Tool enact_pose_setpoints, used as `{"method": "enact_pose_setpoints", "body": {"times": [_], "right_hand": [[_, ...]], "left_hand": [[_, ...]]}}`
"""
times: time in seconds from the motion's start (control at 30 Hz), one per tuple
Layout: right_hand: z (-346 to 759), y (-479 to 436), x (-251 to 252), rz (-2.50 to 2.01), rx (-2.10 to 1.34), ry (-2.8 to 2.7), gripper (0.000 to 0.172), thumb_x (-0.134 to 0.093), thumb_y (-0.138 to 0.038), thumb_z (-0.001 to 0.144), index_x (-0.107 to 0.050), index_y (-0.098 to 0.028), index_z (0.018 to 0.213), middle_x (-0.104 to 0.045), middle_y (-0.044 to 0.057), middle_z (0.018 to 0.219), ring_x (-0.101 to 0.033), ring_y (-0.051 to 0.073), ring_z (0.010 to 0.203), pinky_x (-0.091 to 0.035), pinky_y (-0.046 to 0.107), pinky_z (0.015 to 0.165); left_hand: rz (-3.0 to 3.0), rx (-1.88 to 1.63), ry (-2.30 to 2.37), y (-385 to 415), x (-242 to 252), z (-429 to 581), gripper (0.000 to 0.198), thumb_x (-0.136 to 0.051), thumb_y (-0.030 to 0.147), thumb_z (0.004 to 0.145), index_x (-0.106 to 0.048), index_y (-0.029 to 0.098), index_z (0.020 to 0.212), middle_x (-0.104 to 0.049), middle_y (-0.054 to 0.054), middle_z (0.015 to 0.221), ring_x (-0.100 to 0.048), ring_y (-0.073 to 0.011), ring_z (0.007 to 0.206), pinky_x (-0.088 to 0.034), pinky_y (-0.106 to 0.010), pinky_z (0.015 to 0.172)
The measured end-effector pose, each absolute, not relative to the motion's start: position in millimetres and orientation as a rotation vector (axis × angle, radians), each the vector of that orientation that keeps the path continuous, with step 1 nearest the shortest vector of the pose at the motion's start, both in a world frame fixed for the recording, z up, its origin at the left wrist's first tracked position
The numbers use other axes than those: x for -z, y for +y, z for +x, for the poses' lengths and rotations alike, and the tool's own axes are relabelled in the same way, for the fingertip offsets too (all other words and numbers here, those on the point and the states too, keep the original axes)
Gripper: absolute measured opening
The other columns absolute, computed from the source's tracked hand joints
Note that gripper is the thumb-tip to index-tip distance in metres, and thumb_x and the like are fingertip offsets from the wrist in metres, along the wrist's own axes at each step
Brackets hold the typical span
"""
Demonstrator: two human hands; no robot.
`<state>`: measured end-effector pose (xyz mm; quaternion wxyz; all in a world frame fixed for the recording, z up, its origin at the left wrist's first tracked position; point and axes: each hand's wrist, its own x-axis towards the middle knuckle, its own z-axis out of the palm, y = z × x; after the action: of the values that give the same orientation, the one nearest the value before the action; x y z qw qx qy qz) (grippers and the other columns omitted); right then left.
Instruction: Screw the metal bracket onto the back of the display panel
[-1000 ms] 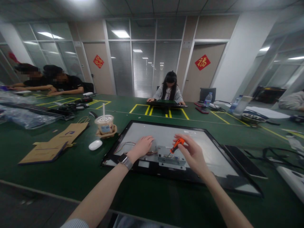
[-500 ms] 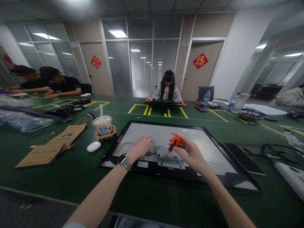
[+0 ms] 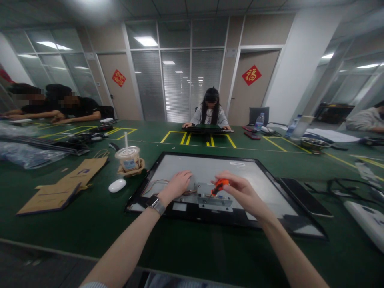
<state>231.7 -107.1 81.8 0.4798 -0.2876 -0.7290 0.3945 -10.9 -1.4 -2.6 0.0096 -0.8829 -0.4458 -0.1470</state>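
Observation:
A flat display panel [image 3: 255, 182] with a black frame and grey back lies on the green table before me. My right hand [image 3: 237, 189] is closed around the orange and black handle of a screwdriver [image 3: 220, 186]. The screwdriver leans over a metal bracket [image 3: 210, 203] near the panel's front edge; its tip is too small to make out. My left hand [image 3: 177, 185], with a watch on the wrist, lies flat on the panel left of the bracket, fingers stretched out. Thin wires [image 3: 159, 182] run across the panel beside and under that hand.
Left of the panel are a white mouse [image 3: 117, 185], a drink cup with a straw [image 3: 129, 160] and a brown paper bag [image 3: 63, 186]. A black phone [image 3: 304, 197] and a white device [image 3: 366, 224] lie on the right. Across the table a person [image 3: 210, 112] holds another panel.
My right hand has turned and its fingers have closed more around the screwdriver, which now tilts lower. The left hand stays on the panel. The view has shifted slightly.

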Motion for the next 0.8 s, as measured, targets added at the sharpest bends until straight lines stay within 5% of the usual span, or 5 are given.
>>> {"method": "enact_pose_setpoints", "body": {"times": [0.1,0.33,0.5,0.63,0.8], "right_hand": [[234,-106,-81,-0.739,-0.944,-1.811,0.029,-0.049,-0.036,0.095,-0.059,-0.028,0.120,-0.066,0.007,0.111,-0.062,0.022,0.102,-0.052,0.042,0.090],[231,-97,-71,-0.884,-0.632,-1.787,0.024,-0.064,-0.032,0.084,-0.060,-0.025,0.107,-0.063,0.004,0.099,-0.066,0.019,0.084,-0.057,0.038,0.082],[230,-101,-74,-0.823,-0.638,-1.812,0.028,-0.057,-0.028,0.089,-0.052,-0.026,0.117,-0.065,0.007,0.106,-0.065,0.021,0.093,-0.055,0.042,0.087],[231,-106,-83,-0.777,-0.736,-1.863,0.019,-0.057,-0.030,0.088,-0.058,-0.025,0.107,-0.063,0.007,0.111,-0.064,0.020,0.095,-0.056,0.039,0.085],[236,-102,-82,-0.881,-0.709,-1.755,0.017,-0.069,-0.032,0.080,-0.066,-0.023,0.094,-0.066,0.004,0.092,-0.066,0.020,0.087,-0.059,0.036,0.078]], "left_hand": [[-2.760,0.459,-1.397,-2,1,-10,0.038,-0.031,0.020,0.096,-0.051,0.013,0.128,-0.051,-0.013,0.137,-0.047,-0.0208,0.127,-0.037,-0.039,0.107],[-2.757,0.463,-1.419,-3,0,-10,0.038,-0.032,0.020,0.096,-0.052,0.015,0.128,-0.052,-0.012,0.137,-0.048,-0.0200,0.126,-0.037,-0.038,0.106],[-2.753,0.489,-1.433,1,5,-10,0.038,-0.032,0.020,0.096,-0.052,0.015,0.128,-0.051,-0.012,0.138,-0.048,-0.0206,0.126,-0.037,-0.038,0.107],[-2.756,0.465,-1.428,3,7,-10,0.038,-0.033,0.021,0.096,-0.051,0.015,0.129,-0.051,-0.011,0.138,-0.048,-0.0217,0.126,-0.037,-0.039,0.107],[-2.755,0.455,-1.418,0,3,-10,0.038,-0.033,0.020,0.096,-0.051,0.014,0.129,-0.051,-0.011,0.138,-0.048,-0.0219,0.126,-0.036,-0.038,0.107]]}}
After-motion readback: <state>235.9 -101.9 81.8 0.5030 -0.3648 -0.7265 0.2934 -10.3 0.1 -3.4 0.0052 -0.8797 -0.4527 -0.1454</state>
